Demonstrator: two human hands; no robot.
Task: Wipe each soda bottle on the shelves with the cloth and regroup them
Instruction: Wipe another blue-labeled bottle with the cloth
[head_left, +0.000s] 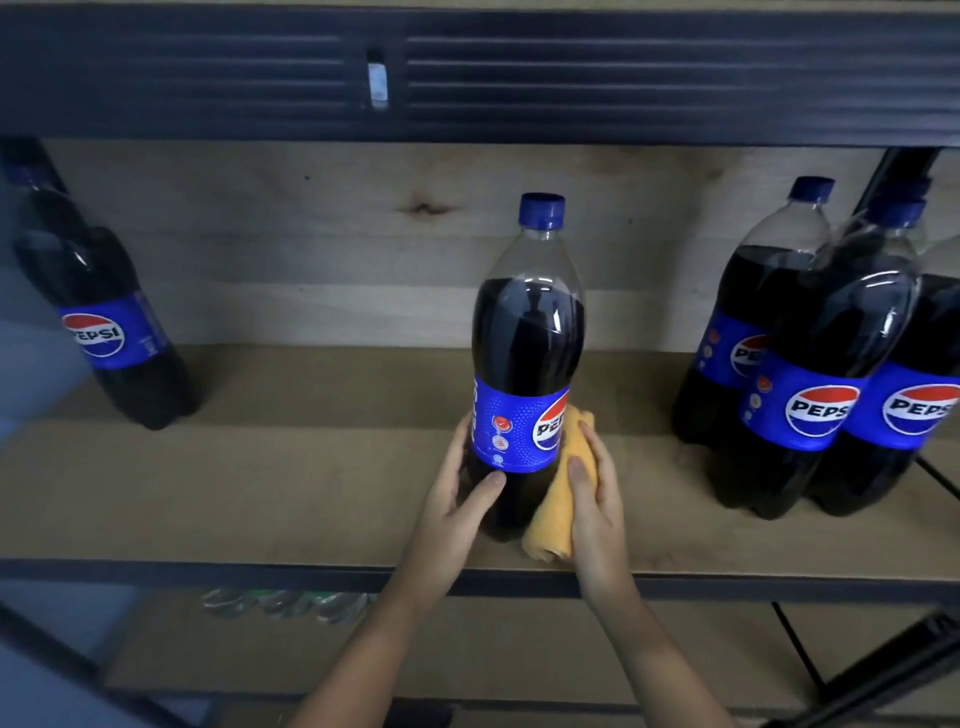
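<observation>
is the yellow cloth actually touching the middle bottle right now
Touching. The head view shows the right hand pressing the yellow cloth flat against the right side of the middle bottle, no gap showing between them below the label.

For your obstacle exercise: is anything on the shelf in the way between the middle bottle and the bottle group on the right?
Nothing visible. The bare brown shelf board lies between the blue-capped middle cola bottle and the right-hand group of cola bottles.
</observation>
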